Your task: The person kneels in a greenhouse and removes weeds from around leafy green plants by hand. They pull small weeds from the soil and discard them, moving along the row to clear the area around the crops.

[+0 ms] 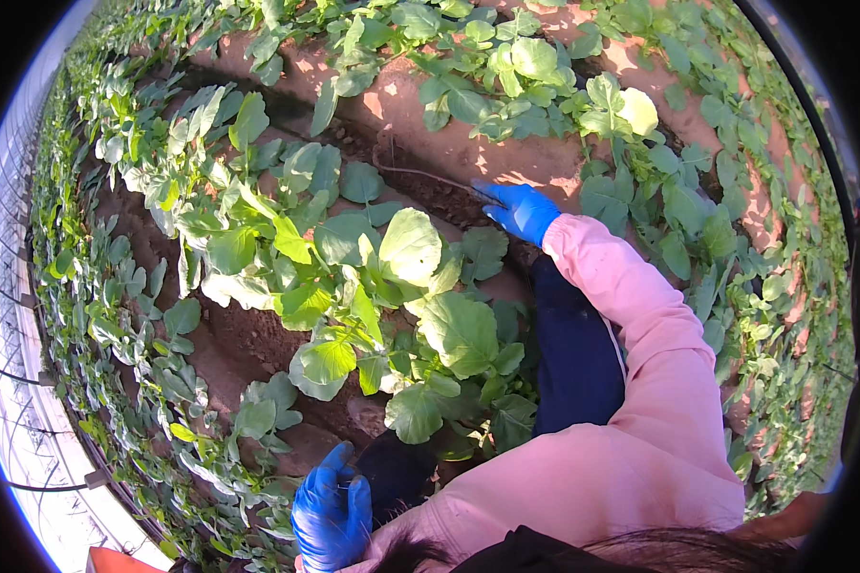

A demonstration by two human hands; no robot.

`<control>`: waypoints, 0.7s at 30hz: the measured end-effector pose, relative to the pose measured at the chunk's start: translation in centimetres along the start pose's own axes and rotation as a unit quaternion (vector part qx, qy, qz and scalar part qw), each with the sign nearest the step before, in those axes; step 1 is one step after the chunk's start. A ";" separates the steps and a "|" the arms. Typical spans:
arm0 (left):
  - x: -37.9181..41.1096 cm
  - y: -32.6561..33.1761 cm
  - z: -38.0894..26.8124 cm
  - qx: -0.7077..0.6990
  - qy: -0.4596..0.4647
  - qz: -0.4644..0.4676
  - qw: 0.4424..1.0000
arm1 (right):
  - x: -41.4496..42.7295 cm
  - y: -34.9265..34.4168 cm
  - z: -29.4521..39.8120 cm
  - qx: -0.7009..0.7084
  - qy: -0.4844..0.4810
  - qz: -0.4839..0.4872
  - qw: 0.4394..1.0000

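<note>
My right hand [519, 211], in a blue glove, reaches out over the furrow. Its fingertips meet one end of a thin, curved brown strand [419, 172], a root, stem or string, and seem to pinch it. The strand's other end bends up over the soil. Low in the view, my left hand [333, 512], also gloved in blue, is held near my body with fingers curled and thumb raised. Whether something thin lies between them is too small to tell. Broad-leaved green plants [408, 247] grow between the two hands.
Reddish-brown soil ridges [394, 93] carry more leafy plants [530, 68] ahead and at right [681, 193]. My dark trouser leg [577, 344] is beside the near plants. A pale ribbed greenhouse wall [21, 372] curves along the left edge.
</note>
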State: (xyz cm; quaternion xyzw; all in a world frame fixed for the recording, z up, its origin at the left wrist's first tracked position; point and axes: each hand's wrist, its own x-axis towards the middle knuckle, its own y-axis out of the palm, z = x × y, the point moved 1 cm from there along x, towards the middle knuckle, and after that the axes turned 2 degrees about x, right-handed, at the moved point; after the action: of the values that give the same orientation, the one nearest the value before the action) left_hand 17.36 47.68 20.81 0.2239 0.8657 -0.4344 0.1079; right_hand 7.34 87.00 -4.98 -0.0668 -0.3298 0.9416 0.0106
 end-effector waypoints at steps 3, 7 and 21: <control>-0.5 0.2 0.8 -0.025 -0.028 -0.005 0.999 | 7.7 3.8 3.1 0.038 -0.001 -0.015 0.999; 0.2 0.1 0.5 0.009 -0.003 0.021 1.000 | 14.7 8.4 2.2 -0.004 -0.011 -0.075 0.997; 0.7 -0.3 1.1 0.027 0.039 0.017 0.999 | 8.7 8.4 5.0 -0.117 0.043 0.054 0.991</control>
State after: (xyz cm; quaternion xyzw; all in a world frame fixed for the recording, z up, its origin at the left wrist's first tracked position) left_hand 16.60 46.82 20.10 0.2587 0.8533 -0.4464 0.0754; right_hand -1.77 77.93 -7.36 -0.1255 -0.4330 0.8920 -0.0346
